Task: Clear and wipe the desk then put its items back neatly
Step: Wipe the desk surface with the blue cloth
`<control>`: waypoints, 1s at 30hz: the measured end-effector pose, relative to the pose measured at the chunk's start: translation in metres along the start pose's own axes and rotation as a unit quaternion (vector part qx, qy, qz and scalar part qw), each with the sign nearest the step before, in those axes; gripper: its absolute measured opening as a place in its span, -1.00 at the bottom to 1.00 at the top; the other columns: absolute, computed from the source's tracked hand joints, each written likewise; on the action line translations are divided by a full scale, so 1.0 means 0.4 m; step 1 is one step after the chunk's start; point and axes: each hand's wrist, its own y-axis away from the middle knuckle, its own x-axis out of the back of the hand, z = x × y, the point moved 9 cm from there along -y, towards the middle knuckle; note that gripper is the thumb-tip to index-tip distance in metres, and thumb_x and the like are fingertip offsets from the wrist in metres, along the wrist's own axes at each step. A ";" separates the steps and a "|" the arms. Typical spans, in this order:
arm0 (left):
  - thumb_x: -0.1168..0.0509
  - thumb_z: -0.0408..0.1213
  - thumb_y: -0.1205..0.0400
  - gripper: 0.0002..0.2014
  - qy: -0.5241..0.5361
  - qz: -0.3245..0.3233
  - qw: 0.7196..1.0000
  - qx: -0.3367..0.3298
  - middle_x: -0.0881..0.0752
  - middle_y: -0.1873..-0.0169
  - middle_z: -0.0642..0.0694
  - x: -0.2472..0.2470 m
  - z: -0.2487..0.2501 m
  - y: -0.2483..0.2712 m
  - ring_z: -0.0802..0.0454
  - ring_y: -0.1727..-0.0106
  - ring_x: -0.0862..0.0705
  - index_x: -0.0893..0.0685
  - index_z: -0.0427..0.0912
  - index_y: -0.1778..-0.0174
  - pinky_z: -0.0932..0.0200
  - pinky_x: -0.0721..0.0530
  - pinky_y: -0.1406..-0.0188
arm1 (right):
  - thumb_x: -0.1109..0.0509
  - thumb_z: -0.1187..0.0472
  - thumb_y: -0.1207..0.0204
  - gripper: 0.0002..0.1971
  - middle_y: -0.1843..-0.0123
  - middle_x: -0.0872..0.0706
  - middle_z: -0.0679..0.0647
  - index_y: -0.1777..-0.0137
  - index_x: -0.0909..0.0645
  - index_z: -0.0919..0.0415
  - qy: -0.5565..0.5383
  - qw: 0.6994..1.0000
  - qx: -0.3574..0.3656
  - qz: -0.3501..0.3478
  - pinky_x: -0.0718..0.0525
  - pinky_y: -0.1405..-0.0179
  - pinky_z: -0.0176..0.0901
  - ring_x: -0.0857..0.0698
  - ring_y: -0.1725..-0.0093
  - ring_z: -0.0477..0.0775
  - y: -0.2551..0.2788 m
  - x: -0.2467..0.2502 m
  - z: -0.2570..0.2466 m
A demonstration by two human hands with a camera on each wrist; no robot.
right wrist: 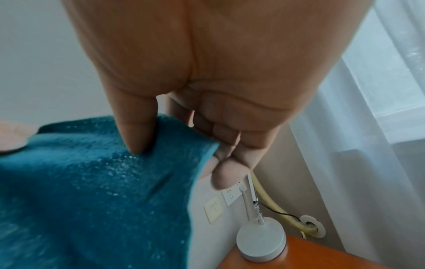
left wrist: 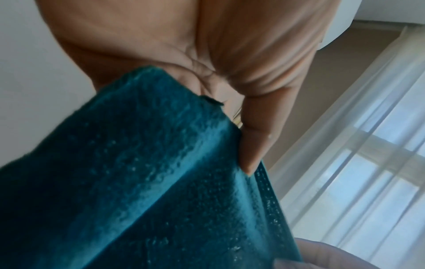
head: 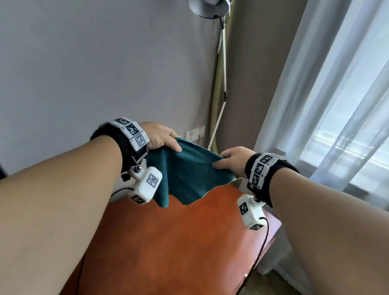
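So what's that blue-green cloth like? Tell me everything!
The teal cloth looks like soft, fuzzy terry towelling with a flat stitched band along one edge. It is held up in the air above the orange-brown desk, stretched between both hands: the left hand and the right hand each pinch a top corner. The rest hangs down loosely, one corner drooping lowest.

Bare forearms, each wrist wrapped in a black band (head: 111,132) ringed with white blocks bearing black square-code markers (head: 132,129). Below each wrist, at 6 o'clock, hangs a white camera pod (head: 146,185) with code stickers, a screw mount and a thin black cable (head: 258,251).
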 end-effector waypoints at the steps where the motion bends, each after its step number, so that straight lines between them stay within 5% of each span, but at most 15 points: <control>1: -0.59 -0.44 -0.37 -0.82 0.006 -0.004 1.000 0.003 -0.75 0.23 -0.32 0.012 -0.009 -0.028 -0.21 0.30 -0.71 -0.75 -0.17 0.22 -0.02 -0.71 0.19 | -0.59 0.07 -0.54 -0.87 0.22 -0.81 0.09 0.19 -0.77 0.07 -0.009 1.000 -0.004 0.010 -0.81 0.04 0.02 -0.80 0.16 0.16 -0.026 0.011 -0.002; 5: -0.50 -0.55 -0.51 -0.82 0.005 -0.005 1.000 0.026 -0.75 0.29 -0.28 0.044 -0.056 -0.142 -0.15 0.41 -0.71 -0.69 -0.20 0.21 0.07 -0.74 0.39 | -0.57 0.05 -0.56 -0.85 0.12 -0.83 0.16 0.10 -0.77 0.13 -0.063 0.997 -0.044 0.012 -0.86 -0.04 0.22 -0.82 0.16 0.19 -0.115 0.026 0.025; 10: -0.66 -0.28 -0.14 -0.79 -0.043 0.027 0.996 0.074 -0.80 0.13 -0.39 0.063 -0.156 -0.274 -0.24 0.12 -0.74 -0.81 -0.08 0.38 -0.36 -0.74 -0.12 | -0.54 0.16 -0.62 -0.86 0.10 -0.72 0.28 0.04 -0.67 0.21 -0.117 0.989 -0.088 -0.024 -0.86 0.23 0.14 -0.79 0.30 0.28 -0.224 0.016 0.092; 12: -0.63 -0.35 -0.31 -0.84 -0.064 0.038 0.992 0.100 -0.81 0.08 -0.39 0.057 -0.198 -0.307 -0.22 0.10 -0.76 -0.82 -0.12 0.27 -0.43 -0.75 -0.16 | -0.53 0.24 -0.62 -0.89 0.11 -0.71 0.30 0.05 -0.64 0.20 -0.122 0.987 -0.100 -0.035 -0.85 0.34 0.10 -0.78 0.34 0.28 -0.272 0.008 0.129; 15: -0.54 -0.45 -0.50 -0.83 -0.079 0.064 0.986 0.129 -0.81 0.13 -0.28 0.052 -0.271 -0.365 -0.22 0.10 -0.78 -0.79 -0.20 0.04 -0.29 -0.81 -0.09 | -0.49 0.32 -0.65 -0.88 0.23 -0.72 0.31 0.07 -0.59 0.20 -0.147 0.982 -0.106 -0.055 -0.81 0.42 0.02 -0.77 0.41 0.21 -0.354 -0.012 0.196; 19: -0.52 -0.38 -0.54 -0.89 -0.085 0.081 0.982 0.147 -0.85 0.15 -0.33 0.013 -0.396 -0.428 -0.31 0.19 -0.79 -0.78 -0.07 0.15 -0.17 -0.80 0.09 | -0.46 0.35 -0.66 -0.84 0.39 -0.72 0.23 0.12 -0.57 0.19 -0.169 0.975 -0.123 -0.071 -0.74 0.51 -0.10 -0.73 0.52 0.11 -0.457 -0.052 0.308; 24: -0.43 -0.35 -0.68 -0.88 0.020 0.115 0.979 0.167 -0.78 0.15 -0.17 -0.055 -0.517 -0.489 -0.05 0.26 -0.73 -0.74 -0.03 0.13 -0.11 -0.81 0.05 | -0.47 0.35 -0.64 -0.84 0.34 -0.73 0.17 0.16 -0.64 0.16 -0.131 0.982 -0.130 -0.032 -0.65 0.61 -0.23 -0.68 0.56 -0.03 -0.557 -0.069 0.429; 30: -0.54 -0.23 -0.55 -0.80 0.021 0.147 0.984 0.096 -0.79 0.27 -0.09 -0.093 -0.506 -0.522 -0.03 0.20 -0.67 -0.84 0.25 0.25 -0.05 -0.76 0.04 | -0.56 0.26 -0.49 -0.85 0.33 -0.73 0.06 0.27 -0.73 0.06 -0.055 0.994 -0.082 0.047 -0.73 0.18 0.02 -0.65 0.31 0.11 -0.596 -0.014 0.483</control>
